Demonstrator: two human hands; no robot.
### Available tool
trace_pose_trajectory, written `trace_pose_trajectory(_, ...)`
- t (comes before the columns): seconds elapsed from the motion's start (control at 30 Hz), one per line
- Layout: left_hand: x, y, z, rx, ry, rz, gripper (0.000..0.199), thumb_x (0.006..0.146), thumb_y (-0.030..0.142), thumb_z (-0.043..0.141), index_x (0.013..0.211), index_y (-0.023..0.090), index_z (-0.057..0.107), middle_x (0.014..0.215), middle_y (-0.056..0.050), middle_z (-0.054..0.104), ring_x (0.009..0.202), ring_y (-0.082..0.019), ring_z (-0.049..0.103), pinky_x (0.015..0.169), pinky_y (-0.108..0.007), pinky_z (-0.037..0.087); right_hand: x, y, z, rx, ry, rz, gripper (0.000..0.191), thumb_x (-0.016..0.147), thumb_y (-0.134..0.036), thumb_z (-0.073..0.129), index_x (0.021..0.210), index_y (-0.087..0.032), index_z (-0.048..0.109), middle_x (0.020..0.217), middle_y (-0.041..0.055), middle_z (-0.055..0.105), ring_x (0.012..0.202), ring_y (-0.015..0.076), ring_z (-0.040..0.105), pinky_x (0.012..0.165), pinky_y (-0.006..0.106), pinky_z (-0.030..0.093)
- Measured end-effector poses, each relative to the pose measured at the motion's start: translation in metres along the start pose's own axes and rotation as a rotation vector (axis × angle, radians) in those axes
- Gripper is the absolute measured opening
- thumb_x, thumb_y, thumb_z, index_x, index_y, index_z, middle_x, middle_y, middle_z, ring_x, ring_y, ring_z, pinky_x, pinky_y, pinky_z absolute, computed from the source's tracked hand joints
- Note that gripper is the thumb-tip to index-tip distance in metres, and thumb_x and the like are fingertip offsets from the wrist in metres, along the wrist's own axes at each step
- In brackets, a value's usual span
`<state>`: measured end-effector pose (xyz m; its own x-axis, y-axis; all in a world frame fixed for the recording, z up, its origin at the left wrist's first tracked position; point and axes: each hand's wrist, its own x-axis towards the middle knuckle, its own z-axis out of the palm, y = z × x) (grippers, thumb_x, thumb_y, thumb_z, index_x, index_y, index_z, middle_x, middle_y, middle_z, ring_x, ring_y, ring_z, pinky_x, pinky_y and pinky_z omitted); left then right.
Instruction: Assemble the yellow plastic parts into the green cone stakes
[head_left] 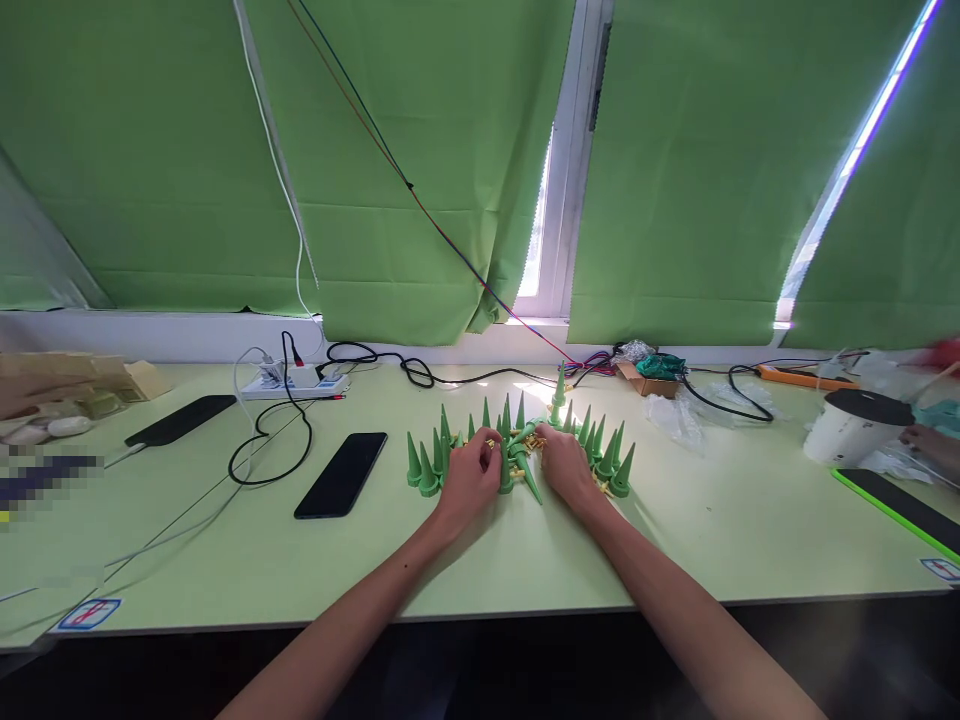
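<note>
Many small pointed green cones (426, 472) with round bases stand on the table in front of me, more of them at the right (621, 475). A few cones (531, 478) lie tilted or on their sides between my hands. Small gold-coloured pieces (534, 440) are scattered among them. My left hand (472, 472) is closed in a pinch amid the cones, and what its fingertips hold is too small to name. My right hand (566, 462) reaches in from the other side with curled fingers at the gold pieces. Its fingertips are partly hidden.
A black phone (341, 475) lies left of the cones, another (182, 420) farther left. Behind are a power strip (296, 380), black cables (416, 372) and a small cardboard box (649, 380). Right stand a white cup (855, 430) and a green-edged phone (907, 510), near another person's hand (930, 445).
</note>
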<state>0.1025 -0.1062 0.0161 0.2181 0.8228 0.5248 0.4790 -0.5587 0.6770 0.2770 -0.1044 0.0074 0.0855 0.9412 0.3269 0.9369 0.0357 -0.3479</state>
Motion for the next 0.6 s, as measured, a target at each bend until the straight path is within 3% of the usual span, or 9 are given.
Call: trace_pose_trajectory(0.6,-0.001,0.0003,-0.0003,-0.018,0.016,0.004,0.015,0.089,0.027,0.045,0.092,0.021,0.057,0.054,0.006,0.045,0.05,-0.011,0.041,0.054,-0.023,0.033,-0.0013,-0.0026,-0.0038,0.068,-0.023,0.01,0.027,0.086,-0.006,0.053,0.107,-0.02,0.062,0.098,0.0066,0.069,0.095,0.0194,0.064,0.074,0.024,0.042)
